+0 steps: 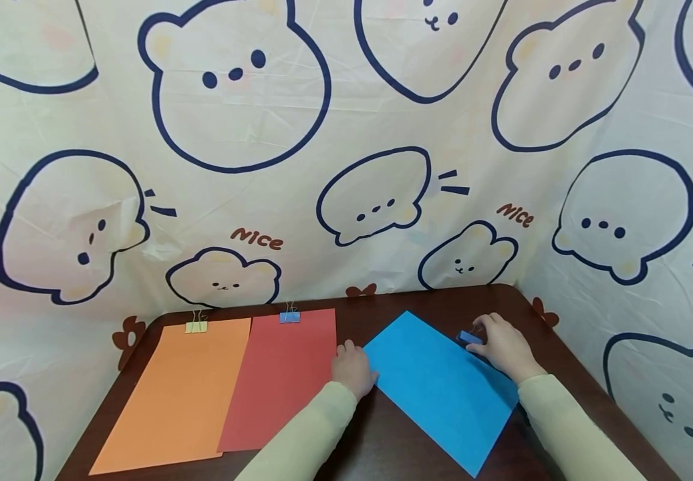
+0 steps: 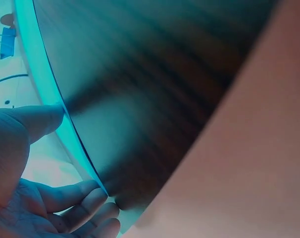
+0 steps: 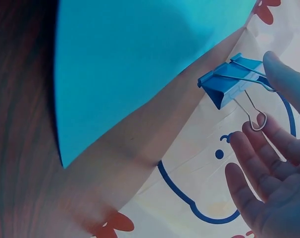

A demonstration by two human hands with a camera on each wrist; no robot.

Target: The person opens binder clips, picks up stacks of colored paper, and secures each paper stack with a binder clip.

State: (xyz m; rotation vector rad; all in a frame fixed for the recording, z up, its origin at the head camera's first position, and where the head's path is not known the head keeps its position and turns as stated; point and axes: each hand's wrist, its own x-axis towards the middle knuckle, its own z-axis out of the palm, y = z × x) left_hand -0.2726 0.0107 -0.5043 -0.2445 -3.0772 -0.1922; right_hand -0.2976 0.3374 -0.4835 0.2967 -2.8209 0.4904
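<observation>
A blue sheet of paper (image 1: 442,391) lies turned at an angle, one corner pointing towards me. My left hand (image 1: 353,369) pinches its left side, and in the left wrist view the thumb (image 2: 43,121) and fingers (image 2: 93,198) meet its edge. By its wire handles, my right hand (image 1: 505,346) holds a blue binder clip (image 3: 231,82) between thumb and fingers. The clip's mouth faces the sheet's upper right edge, a small gap away in the right wrist view.
To the left, an orange sheet (image 1: 172,394) carries a yellow binder clip (image 1: 196,327) at its top. A red sheet (image 1: 286,381) beside it, slightly overlapping, has another blue binder clip (image 1: 289,317). A printed cloth (image 1: 298,200) surrounds the dark wooden table (image 1: 376,441).
</observation>
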